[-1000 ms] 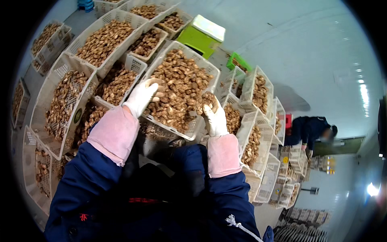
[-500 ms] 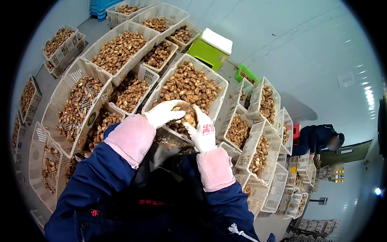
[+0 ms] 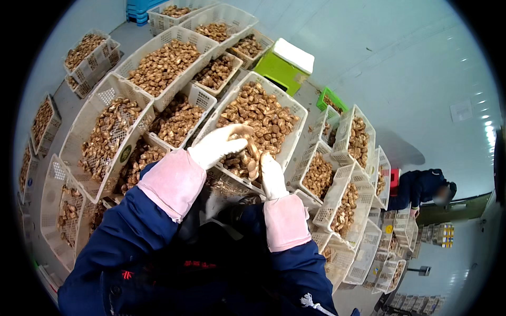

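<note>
Left hand (image 3: 219, 145), white glove, pink cuff, fingers curled over mushrooms (image 3: 247, 155), pinching one at fingertips. Right hand (image 3: 272, 176), white glove, at 4 o'clock from left, fingers pressed together, closed on same clump. Both at near end of white basket (image 3: 295, 118) of brown mushrooms. Smaller basket (image 3: 197, 97) at 10 o'clock; green box (image 3: 279, 68) at 1 o'clock; co-worker (image 3: 421, 187) in blue at 3 o'clock, well apart

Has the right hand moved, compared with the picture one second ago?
Yes. The right hand came off the white crate's right rim and moved inward over the mushrooms, close to the left hand.
</note>
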Tool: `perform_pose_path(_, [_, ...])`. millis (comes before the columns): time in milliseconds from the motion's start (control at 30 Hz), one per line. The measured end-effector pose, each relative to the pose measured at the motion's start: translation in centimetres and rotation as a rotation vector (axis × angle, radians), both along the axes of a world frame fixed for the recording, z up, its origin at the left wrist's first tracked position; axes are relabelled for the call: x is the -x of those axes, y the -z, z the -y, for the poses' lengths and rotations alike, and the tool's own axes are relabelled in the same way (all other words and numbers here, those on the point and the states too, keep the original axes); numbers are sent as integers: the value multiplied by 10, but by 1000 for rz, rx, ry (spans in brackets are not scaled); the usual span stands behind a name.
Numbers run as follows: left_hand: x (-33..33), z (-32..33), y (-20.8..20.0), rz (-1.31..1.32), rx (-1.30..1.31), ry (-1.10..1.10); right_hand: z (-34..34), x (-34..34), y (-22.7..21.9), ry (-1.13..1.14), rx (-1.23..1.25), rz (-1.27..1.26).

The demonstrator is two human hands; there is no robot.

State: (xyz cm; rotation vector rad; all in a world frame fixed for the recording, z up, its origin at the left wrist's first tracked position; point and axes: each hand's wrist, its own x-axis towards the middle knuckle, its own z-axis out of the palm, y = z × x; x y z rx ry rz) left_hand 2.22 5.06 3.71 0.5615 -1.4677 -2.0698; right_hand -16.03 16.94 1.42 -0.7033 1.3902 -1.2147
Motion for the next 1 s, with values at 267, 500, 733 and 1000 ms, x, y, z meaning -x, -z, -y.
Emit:
perform_pose_path(267, [-194, -8, -28, 147, 129, -1023, 2, 95, 96, -529, -379, -1869])
perform_pose_path(500, [-589, -101, 152, 290, -25, -1714, 27, 76, 87, -815, -792, -1944])
perform_pose_path(733, [-704, -87, 161, 720, 30, -1826, 28, 61, 79, -171, -229, -999])
perform_pose_path(1000, [-240, 3, -2, 108, 283, -898, -35, 68, -1, 21, 260, 428])
